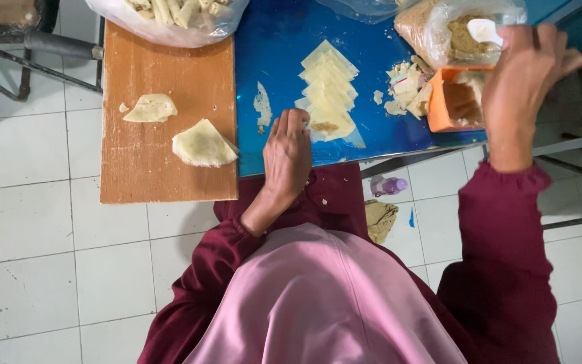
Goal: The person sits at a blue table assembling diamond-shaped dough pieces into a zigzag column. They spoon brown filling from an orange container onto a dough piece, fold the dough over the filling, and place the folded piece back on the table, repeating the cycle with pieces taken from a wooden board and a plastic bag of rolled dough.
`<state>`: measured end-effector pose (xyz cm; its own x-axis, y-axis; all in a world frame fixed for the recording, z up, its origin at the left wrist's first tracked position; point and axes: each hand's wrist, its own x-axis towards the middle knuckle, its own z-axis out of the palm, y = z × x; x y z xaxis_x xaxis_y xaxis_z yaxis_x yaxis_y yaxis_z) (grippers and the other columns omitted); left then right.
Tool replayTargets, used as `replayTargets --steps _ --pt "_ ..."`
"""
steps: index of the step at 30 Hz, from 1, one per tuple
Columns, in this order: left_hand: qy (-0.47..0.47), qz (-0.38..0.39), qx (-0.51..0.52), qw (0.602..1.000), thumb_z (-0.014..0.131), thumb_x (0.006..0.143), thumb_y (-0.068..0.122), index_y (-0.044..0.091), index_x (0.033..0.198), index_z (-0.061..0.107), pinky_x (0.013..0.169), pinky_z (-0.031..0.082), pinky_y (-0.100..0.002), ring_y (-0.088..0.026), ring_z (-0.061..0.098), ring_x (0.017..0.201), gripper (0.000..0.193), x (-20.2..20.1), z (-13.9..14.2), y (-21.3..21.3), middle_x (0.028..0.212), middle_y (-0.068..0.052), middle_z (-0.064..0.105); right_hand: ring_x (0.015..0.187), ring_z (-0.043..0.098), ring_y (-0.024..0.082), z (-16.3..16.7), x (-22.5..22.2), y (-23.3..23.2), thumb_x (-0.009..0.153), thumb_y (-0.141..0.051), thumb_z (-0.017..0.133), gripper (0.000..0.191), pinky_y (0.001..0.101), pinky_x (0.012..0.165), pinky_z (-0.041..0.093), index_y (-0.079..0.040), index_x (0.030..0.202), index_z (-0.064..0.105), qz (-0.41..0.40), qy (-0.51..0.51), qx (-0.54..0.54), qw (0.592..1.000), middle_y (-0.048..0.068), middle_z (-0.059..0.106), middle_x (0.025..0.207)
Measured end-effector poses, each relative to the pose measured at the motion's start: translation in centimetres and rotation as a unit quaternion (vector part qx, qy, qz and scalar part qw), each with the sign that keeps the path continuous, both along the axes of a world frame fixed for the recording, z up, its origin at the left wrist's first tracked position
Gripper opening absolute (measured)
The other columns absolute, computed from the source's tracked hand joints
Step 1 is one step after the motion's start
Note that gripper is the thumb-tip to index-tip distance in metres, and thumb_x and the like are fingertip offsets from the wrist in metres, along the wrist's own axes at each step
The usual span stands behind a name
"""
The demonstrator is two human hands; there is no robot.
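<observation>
**Filling the wrappers, one so far**

Left hand (287, 156) lies flat, pinning the row of dough wrappers (329, 91) on the blue surface (274, 47). Right hand (523, 81) grips a white spoon (485, 30) over the bag of crumbly filling (459, 37). Only the nearest wrapper carries filling; the others are bare.

Your left hand (287, 158) rests on the glossy blue table (274, 47), smooth finish. Left of the table: matt, rough-grain wood board (143, 165). On the table: pale matt dough sheets (329, 91), orange plastic tub (441, 104), clear crinkly plastic bag (439, 27); white plastic spoon (485, 30) in your right hand (523, 84).
</observation>
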<state>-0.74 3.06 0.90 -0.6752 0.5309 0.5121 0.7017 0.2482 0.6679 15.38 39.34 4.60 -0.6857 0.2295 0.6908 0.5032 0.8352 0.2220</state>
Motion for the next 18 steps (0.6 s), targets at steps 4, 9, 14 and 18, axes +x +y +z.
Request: replayTargets --steps 4,9,14,18 --pt "-0.014 -0.006 0.036 0.999 0.061 0.092 -0.006 0.003 0.111 0.053 0.073 0.051 -0.045 -0.036 0.063 0.089 0.022 -0.1 0.1 0.1 0.098 -0.016 0.061 0.119 0.059 0.018 -0.6 -2.2 -0.1 0.105 -0.002 0.07 0.021 0.0398 0.108 0.033 -0.015 0.121 0.073 0.023 0.007 0.018 1.0 0.003 0.067 0.117" --pt "-0.035 -0.02 0.053 0.998 0.063 0.091 -0.008 0.003 0.11 0.055 0.072 0.052 -0.044 -0.032 0.065 0.087 0.023 -0.3 0.2 0.0 0.095 -0.013 0.063 0.113 0.063 0.029 -1.7 -2.7 -11.6 0.103 -0.006 0.073 0.018 0.0495 0.1 0.038 -0.014 0.118 0.074 0.158 0.002 -0.229 0.961 0.008 0.069 0.11" --pt "-0.04 -0.023 0.057 0.997 0.064 0.091 -0.007 0.003 0.11 0.056 0.07 0.053 -0.042 -0.031 0.066 0.085 0.023 -0.3 0.3 0.0 0.093 -0.012 0.064 0.094 0.064 0.027 -1.7 -4.1 -18.5 0.095 -0.011 0.079 0.016 0.0412 0.085 0.048 -0.008 0.108 0.071 0.192 -0.011 -0.377 0.906 0.009 0.067 0.098" --pt "-0.052 -0.027 0.066 0.996 0.062 0.092 -0.008 0.002 0.112 0.056 0.071 0.053 -0.043 -0.032 0.066 0.086 0.023 -0.3 0.4 0.0 0.094 -0.013 0.064 0.091 0.06 0.028 -1.7 -4.4 -20.0 0.093 -0.014 0.082 0.022 0.0426 0.084 0.043 -0.005 0.11 0.072 0.201 -0.015 -0.348 0.916 0.01 0.061 0.092"
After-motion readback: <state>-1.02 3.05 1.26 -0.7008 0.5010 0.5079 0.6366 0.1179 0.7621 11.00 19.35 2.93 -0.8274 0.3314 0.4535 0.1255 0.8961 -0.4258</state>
